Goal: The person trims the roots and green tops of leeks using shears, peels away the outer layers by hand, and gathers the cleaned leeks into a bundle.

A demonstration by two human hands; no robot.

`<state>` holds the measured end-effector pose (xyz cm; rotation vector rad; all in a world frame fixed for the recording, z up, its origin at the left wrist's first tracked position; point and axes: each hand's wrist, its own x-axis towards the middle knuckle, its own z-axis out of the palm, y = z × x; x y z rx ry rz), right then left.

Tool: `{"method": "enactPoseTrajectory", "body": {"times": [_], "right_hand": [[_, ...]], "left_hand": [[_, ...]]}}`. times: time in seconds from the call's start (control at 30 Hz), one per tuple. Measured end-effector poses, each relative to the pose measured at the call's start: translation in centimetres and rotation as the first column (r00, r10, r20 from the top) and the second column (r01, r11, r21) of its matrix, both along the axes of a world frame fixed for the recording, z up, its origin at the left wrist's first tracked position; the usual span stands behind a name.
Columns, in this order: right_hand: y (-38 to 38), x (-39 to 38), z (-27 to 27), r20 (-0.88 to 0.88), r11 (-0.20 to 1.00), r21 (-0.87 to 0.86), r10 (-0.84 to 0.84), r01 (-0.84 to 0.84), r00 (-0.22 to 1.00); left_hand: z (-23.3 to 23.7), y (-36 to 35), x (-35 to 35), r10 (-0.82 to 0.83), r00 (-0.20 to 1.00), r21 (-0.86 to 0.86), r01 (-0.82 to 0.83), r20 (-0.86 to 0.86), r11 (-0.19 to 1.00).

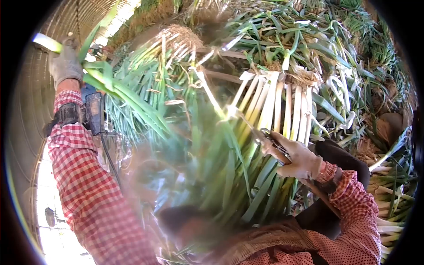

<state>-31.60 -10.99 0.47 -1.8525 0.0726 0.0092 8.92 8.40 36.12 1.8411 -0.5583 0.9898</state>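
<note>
My left hand (66,66), in a grey work glove, is closed around a leek (47,43) at the upper left. Its white end sticks out to the left, and its long green leaves hang down to the right. My right hand (296,157), in a pale glove, grips a thin metal tool (265,131); I cannot make out whether it is a knife or shears. The tool lies over a pile of leeks (269,104) with white stems and roots at the top. Their green leaves spread down toward my lap, partly blurred.
Another leek bundle (172,44) lies with roots up at centre left. Heaped leeks (300,37) fill the upper right, and more stems (391,207) lie at the lower right. A large ribbed round frame (31,101) stands at the left. A dark box (94,112) with a cable is beside my left forearm.
</note>
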Motion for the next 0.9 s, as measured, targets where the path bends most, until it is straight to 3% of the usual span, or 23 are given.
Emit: {"method": "enactPoseTrajectory", "body": {"times": [0.03,0.1,0.13,0.17,0.2,0.23,0.27,0.3,0.37,0.4,0.43,0.47,0.53,0.57,0.6,0.63,0.67,0.7,0.8,0.87,0.9], "right_hand": [[-0.3,-0.2,-0.9,-0.115,0.999,-0.029,-0.04,0.037,0.993],[-0.2,-0.1,-0.9,-0.019,0.995,-0.003,-0.1,0.1,0.995],[0.0,0.2,-0.4,0.047,0.992,0.009,-0.125,0.125,0.991],[0.3,0.6,0.3,-0.022,0.992,-0.08,-0.097,0.095,0.995],[0.3,1.0,2.3,-0.121,1.0,0.006,-0.01,0.011,0.993],[0.4,0.9,1.3,-0.029,0.994,-0.111,-0.026,0.023,0.999],[0.5,1.0,0.8,0.055,0.988,-0.148,-0.038,0.045,0.998],[0.6,1.0,0.3,0.138,0.98,-0.186,-0.048,0.074,0.989],[0.5,1.0,0.2,0.241,0.982,-0.142,-0.09,0.127,0.966],[0.6,1.0,0.0,0.273,0.98,-0.134,-0.109,0.149,0.956],[0.7,0.9,0.1,0.304,0.977,-0.125,-0.127,0.172,0.944],[0.7,1.0,0.7,0.226,0.98,-0.125,-0.123,0.154,0.966],[0.7,1.2,2.5,0.064,0.985,-0.128,-0.111,0.119,0.992],[0.3,1.5,3.3,-0.064,0.986,-0.114,-0.127,0.119,0.99],[-0.1,1.4,3.1,-0.113,0.977,-0.133,-0.179,0.164,0.977],[-0.6,1.3,2.9,-0.161,0.966,-0.152,-0.231,0.207,0.96],[-0.9,1.0,0.9,0.006,0.957,-0.118,-0.268,0.267,0.963],[-1.2,0.7,-1.0,0.173,0.946,-0.089,-0.295,0.313,0.94],[-1.6,0.0,0.5,-0.099,0.961,-0.089,-0.271,0.263,0.957],[-1.5,-0.6,-2.4,0.191,0.921,-0.227,-0.278,0.318,0.941],[-1.8,-0.6,-1.6,0.046,0.929,-0.233,-0.284,0.287,0.958]], "left_hand": [[1.6,0.4,0.3,0.026,0.994,0.114,-0.039,0.109,0.993],[5.1,1.4,1.3,0.052,0.964,0.289,-0.129,0.262,0.948],[5.4,0.5,1.3,0.039,0.995,0.339,-0.069,0.094,0.938],[4.8,-0.5,1.1,0.037,0.993,0.364,0.008,-0.116,0.931],[4.1,-1.4,1.7,0.045,0.959,0.413,0.078,-0.28,0.907],[3.4,-0.8,6.6,-0.088,0.955,0.629,0.255,-0.285,0.735],[1.7,-1.4,8.2,-0.07,0.932,0.601,0.287,-0.357,0.746],[-0.4,-3.1,6.8,-0.041,0.937,0.479,0.214,-0.346,0.851],[-2.6,-4.7,5.6,-0.014,0.977,0.442,0.109,-0.214,0.89],[-4.2,-5.6,2.0,-0.025,0.971,0.384,0.118,-0.239,0.916],[-4.9,-5.0,3.5,0.027,0.999,0.604,-0.033,0.019,0.796],[-5.9,-5.5,4.2,0.173,0.955,0.698,-0.296,0.243,0.652],[-9.1,-6.3,2.5,-0.003,0.91,0.716,-0.324,0.414,0.619],[-9.7,-7.3,-0.3,0.015,0.911,0.821,-0.378,0.412,0.428],[-10.7,-8.5,-1.2,0.169,0.929,0.9,-0.362,0.328,0.243],[-12.3,-9.1,-1.6,0.205,0.92,0.911,-0.372,0.335,0.18],[-14.1,-9.5,-1.6,0.239,0.907,0.917,-0.382,0.348,0.116],[-16.1,-9.9,-1.0,0.276,0.92,0.941,-0.318,0.277,0.116],[-24.0,-11.2,0.8,0.369,0.928,0.987,-0.105,0.053,0.122],[-29.5,-12.5,1.8,0.454,0.879,0.982,0.076,-0.148,0.172],[-32.0,-12.8,1.9,0.459,0.858,0.965,0.14,-0.229,0.221]]}}
